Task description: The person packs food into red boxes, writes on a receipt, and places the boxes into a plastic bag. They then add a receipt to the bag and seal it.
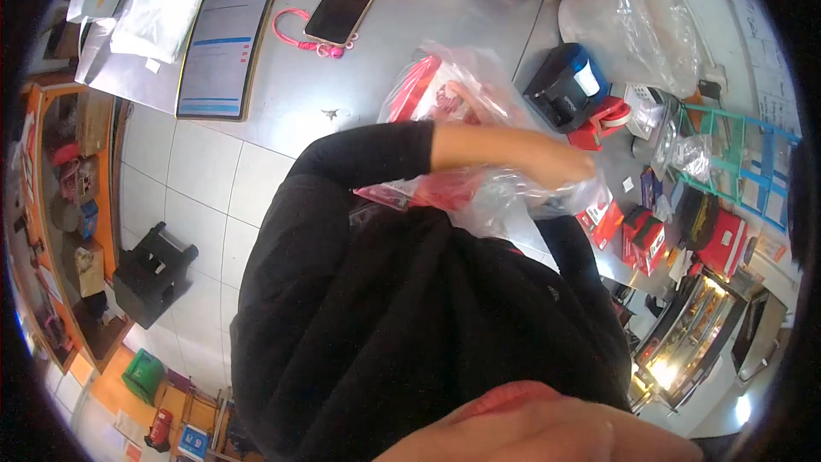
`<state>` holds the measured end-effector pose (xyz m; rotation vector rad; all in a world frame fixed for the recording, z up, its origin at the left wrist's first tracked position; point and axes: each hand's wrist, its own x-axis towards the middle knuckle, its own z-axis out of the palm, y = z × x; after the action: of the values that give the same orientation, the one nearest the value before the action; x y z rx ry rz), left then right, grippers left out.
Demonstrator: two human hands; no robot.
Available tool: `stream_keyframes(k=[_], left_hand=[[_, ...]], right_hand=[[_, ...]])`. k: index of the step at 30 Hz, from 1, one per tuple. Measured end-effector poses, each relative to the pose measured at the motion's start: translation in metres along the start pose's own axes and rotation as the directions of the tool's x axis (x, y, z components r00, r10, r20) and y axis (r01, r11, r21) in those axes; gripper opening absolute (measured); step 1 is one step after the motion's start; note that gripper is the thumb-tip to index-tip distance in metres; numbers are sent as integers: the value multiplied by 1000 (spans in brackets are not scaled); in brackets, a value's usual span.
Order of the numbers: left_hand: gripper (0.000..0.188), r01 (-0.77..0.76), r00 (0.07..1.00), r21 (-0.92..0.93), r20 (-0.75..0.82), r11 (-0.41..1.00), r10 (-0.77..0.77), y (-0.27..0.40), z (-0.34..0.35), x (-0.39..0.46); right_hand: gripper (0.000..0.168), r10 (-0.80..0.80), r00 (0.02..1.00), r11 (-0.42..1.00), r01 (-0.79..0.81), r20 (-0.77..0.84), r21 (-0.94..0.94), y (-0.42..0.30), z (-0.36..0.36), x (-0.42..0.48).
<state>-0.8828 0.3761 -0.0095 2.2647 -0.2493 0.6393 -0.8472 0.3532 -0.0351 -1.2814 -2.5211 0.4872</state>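
A clear plastic bag [513,189] with red-and-white printed packaging [417,86] inside lies at the near edge of the metal counter [282,77]. My left forearm crosses over the bag from left to right. At its end my left hand [574,167], blurred, is against bunched plastic on the bag's right side; its fingers are not distinct. My right arm shows only as a black sleeve below this side of the bag. The right hand itself is hidden behind the plastic and the left hand.
A tablet [224,51] and a phone [344,5] with a pink strap lie on the counter. Right of the bag stand a black printer [564,90], a red tape dispenser [596,125] and red boxes [643,240]. A black stool [154,276] is on the tiled floor.
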Motion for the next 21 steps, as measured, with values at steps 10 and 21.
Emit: stream_keyframes(k=[10,21], left_hand=[[33,561,496,-561,-361,609,-790,-89,-55,-227],[34,379,680,-887,74,263,-730,-113,0,-188]], right_hand=[[38,92,994,996,-92,-62,-8,-3,-8,0],[41,145,987,989,-144,-68,11,-16,-23,-21]])
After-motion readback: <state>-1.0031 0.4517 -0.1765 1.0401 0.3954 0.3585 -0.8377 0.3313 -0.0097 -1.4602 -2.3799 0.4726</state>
